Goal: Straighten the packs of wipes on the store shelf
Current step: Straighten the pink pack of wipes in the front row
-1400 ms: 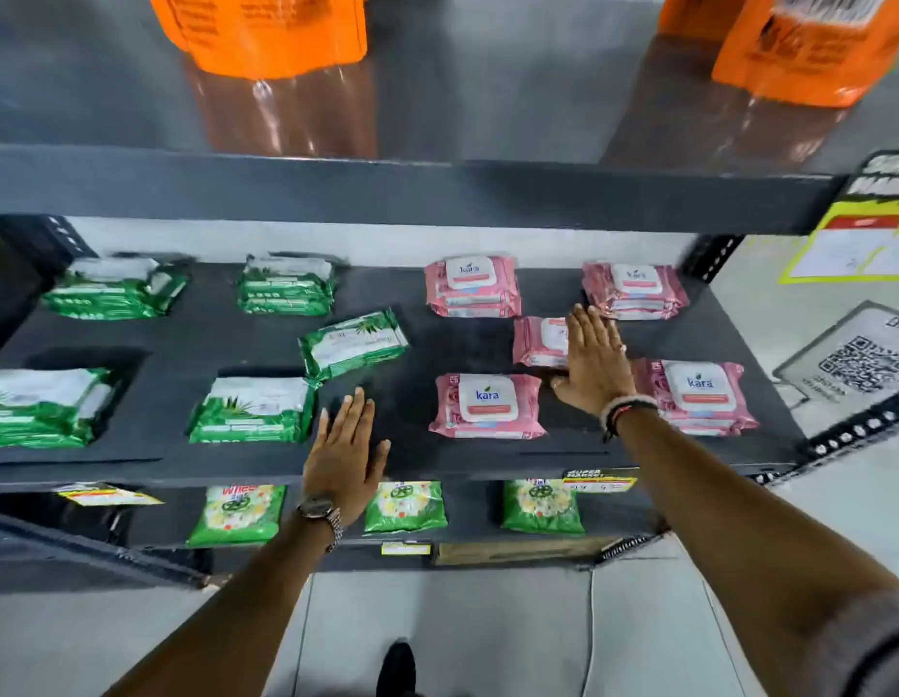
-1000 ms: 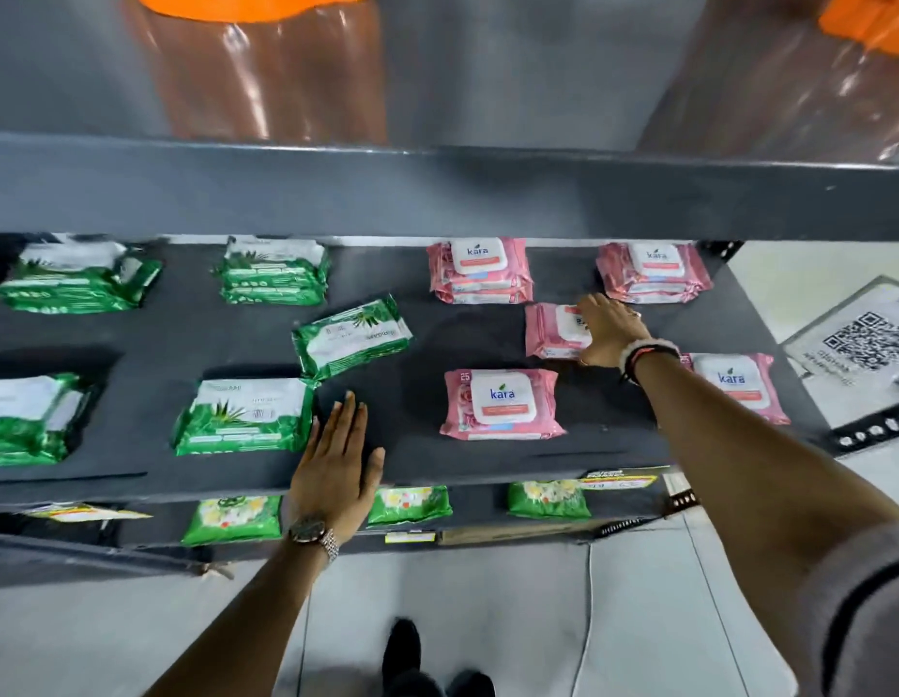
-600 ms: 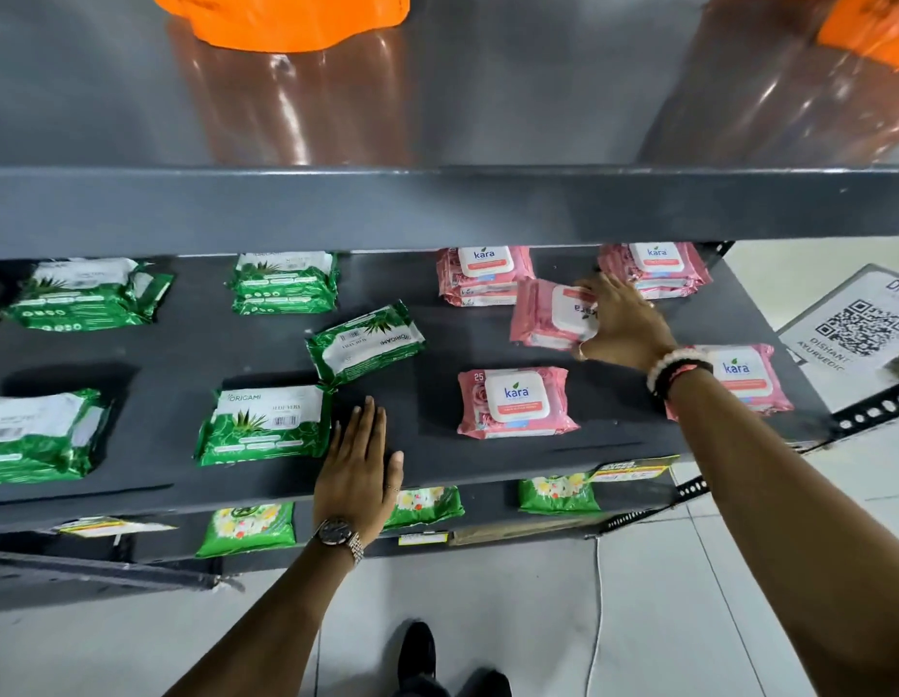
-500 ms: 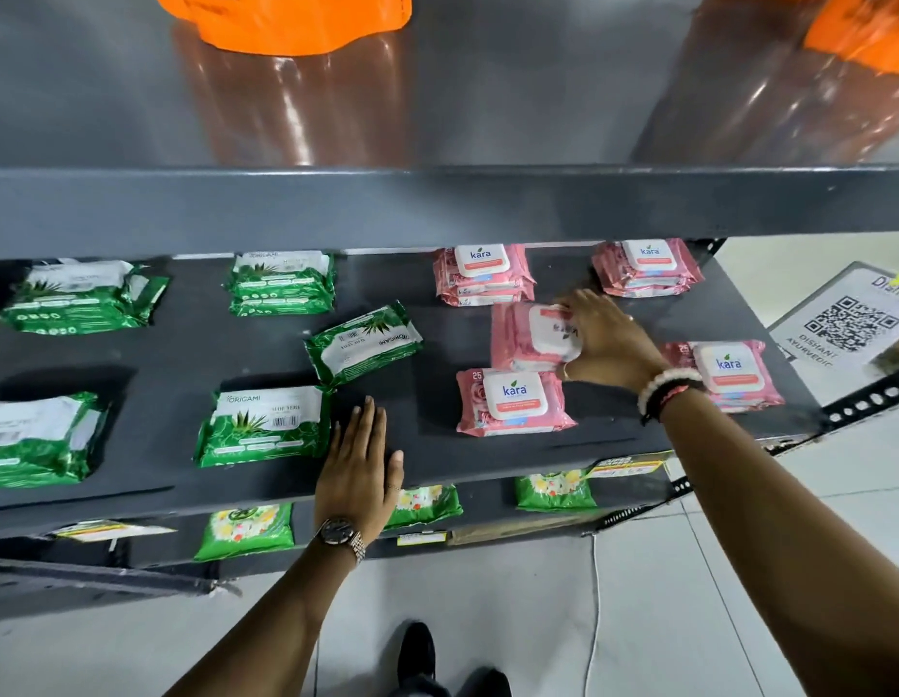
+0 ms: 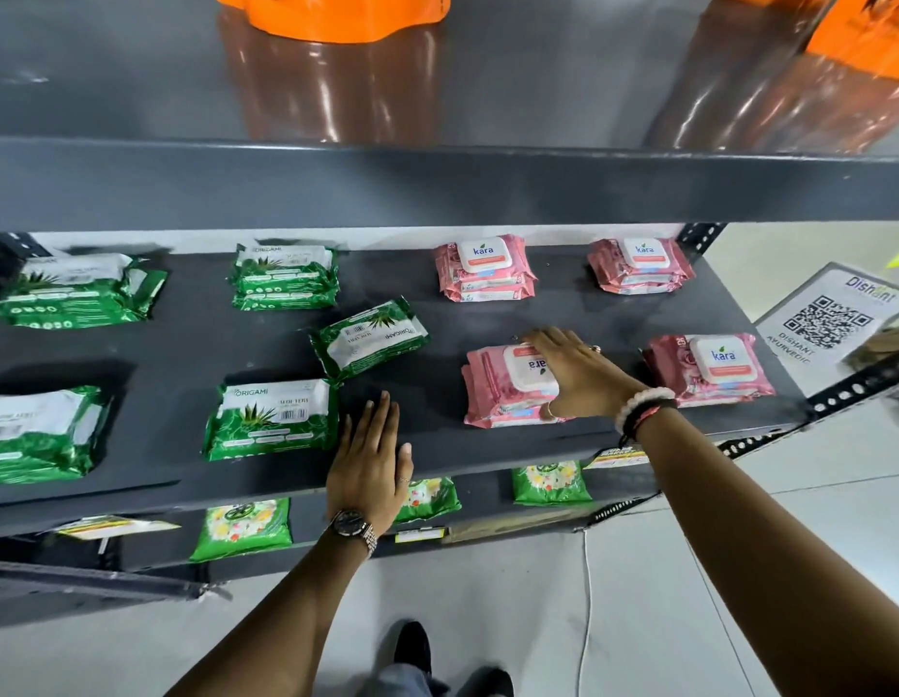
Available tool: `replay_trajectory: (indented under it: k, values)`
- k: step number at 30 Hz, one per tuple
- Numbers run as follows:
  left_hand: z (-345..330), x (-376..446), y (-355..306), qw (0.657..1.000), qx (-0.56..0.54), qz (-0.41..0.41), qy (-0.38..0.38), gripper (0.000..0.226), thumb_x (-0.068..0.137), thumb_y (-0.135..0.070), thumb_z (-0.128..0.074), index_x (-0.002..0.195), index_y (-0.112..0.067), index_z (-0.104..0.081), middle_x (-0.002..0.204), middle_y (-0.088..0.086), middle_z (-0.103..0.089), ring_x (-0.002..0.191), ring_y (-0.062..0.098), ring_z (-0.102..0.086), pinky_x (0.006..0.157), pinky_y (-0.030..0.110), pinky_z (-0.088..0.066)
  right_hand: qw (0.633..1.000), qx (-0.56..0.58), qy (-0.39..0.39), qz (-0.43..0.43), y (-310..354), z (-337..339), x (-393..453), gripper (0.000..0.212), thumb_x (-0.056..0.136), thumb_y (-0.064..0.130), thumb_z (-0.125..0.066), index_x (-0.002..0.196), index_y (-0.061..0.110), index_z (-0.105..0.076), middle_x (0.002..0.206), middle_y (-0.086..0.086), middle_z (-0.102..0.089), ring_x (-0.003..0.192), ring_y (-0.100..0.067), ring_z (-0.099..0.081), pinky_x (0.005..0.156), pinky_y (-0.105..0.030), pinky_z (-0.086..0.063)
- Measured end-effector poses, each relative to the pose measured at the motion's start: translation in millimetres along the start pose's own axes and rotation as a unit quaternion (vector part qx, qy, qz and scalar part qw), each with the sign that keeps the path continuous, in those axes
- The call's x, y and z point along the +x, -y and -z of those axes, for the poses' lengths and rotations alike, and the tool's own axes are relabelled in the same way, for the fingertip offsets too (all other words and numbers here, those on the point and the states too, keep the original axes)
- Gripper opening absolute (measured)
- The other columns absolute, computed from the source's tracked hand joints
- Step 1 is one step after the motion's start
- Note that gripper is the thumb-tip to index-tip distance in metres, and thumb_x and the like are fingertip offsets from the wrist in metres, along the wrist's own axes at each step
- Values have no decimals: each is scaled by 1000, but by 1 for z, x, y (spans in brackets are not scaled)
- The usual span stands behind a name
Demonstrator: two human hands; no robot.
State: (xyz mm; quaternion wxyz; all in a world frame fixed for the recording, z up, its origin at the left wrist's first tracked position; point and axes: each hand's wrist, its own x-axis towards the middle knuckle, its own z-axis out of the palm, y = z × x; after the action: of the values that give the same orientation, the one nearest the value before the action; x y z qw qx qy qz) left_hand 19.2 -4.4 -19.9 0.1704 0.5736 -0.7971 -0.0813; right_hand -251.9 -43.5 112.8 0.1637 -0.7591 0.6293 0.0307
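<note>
- Right hand (image 5: 575, 374) grip: fingers spread flat on top pink pack (image 5: 507, 382), pressing, not clasping.
- Left hand (image 5: 369, 462) flat on shelf (image 5: 437, 447), holding nothing.
- Left of pink pack, green pack (image 5: 369, 337) lies skewed.
- Risk: top pack could slide off stack w/ uneven push.

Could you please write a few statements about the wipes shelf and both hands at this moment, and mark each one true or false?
1. The right hand rests on a pink pack. True.
2. The left hand grips a green pack. False: it lies flat on the bare shelf.
3. One green pack lies skewed. True.
4. The pink packs sit left of the green ones. False: they are on the right.
</note>
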Motion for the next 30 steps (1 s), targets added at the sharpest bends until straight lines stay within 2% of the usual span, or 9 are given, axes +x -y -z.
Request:
replay_trajectory:
  k: [3, 8, 13, 17, 22, 24, 26, 28, 30]
  values:
    - [-1, -1, 1, 1000, 5, -3, -6, 53, 94, -30, -32, 136, -1, -48, 147, 13, -40, 135, 29, -37, 111, 47, -28, 998, 59, 38, 5, 2, 6, 3, 101, 70, 26, -79, 148, 11, -17, 158, -10, -18, 147, -27, -13, 120, -45, -10]
    - [0, -2, 0, 1000, 3, -4, -19, 52, 94, -28, -33, 135, -1, -49, 147, 13, -41, 134, 30, -38, 111, 46, -26, 994, 109, 19, -7, 5, 11, 7, 90, 68, 28, -81, 143, 16, -33, 149, -5, -40, 135, -25, -40, 112, -41, -30]
    - [0, -2, -1, 1000, 9, 0, -18, 52, 94, -28, -33, 137, -2, -46, 148, 12, -39, 136, 29, -36, 112, 46, -26, 991, 48, -80, -94, 15, 4, 8, 85, 67, 62, -70, 133, 17, -41, 132, -10, -50, 118, -33, -54, 95, -47, -47]
    - [0, -1, -2, 1000, 8, 8, -16, 52, 94, -29, -32, 137, -3, -47, 148, 11, -39, 136, 28, -36, 112, 46, -27, 962, 68, -101, -244, 28, -4, 17, 93, 68, 77, -53, 132, 11, -36, 131, -15, -42, 114, -42, -55, 88, -47, -50]
    - [0, -1, -2, 1000, 7, 6, -24, 52, 94, -29, -33, 136, -2, -48, 147, 11, -40, 135, 28, -37, 111, 47, -27, 961, 60, -48, -266, 24, 0, 19, 104, 74, 83, -34, 148, 13, -13, 153, -18, -21, 130, -44, -43, 99, -50, -42]
    - [0, -1, -3, 1000, 9, 5, -26, 52, 94, -30, -33, 136, -2, -48, 147, 11, -40, 134, 29, -38, 111, 47, -27, 977, 45, -56, -203, 12, 10, 15, 90, 82, 74, -32, 148, 15, -12, 155, -16, -17, 130, -43, -43, 100, -56, -41]
    - [0, 0, -3, 1000, 9, 7, -26, 52, 93, -30, -34, 136, -3, -48, 147, 11, -40, 134, 29, -38, 111, 48, -27, 995, 5, -74, -71, 1, 21, 10, 70, 93, 46, -45, 147, 12, -15, 156, -15, -20, 133, -38, -40, 101, -61, -40]
    - [0, 0, -3, 1000, 10, 7, -24, 52, 93, -30, -34, 136, -4, -48, 148, 11, -40, 134, 29, -38, 111, 48, -27, 997, -36, -48, 40, -7, 28, 5, 73, 87, 9, -56, 148, 8, -16, 155, -14, -26, 139, -35, -34, 107, -57, -39]
    - [0, 0, -2, 1000, 13, 7, -22, 53, 93, -30, -34, 137, -4, -47, 148, 11, -39, 135, 29, -37, 110, 48, -28, 991, -86, -6, 101, -7, 29, 2, 85, 78, -10, -56, 149, 10, -14, 158, -10, -21, 146, -29, -21, 115, -50, -30]
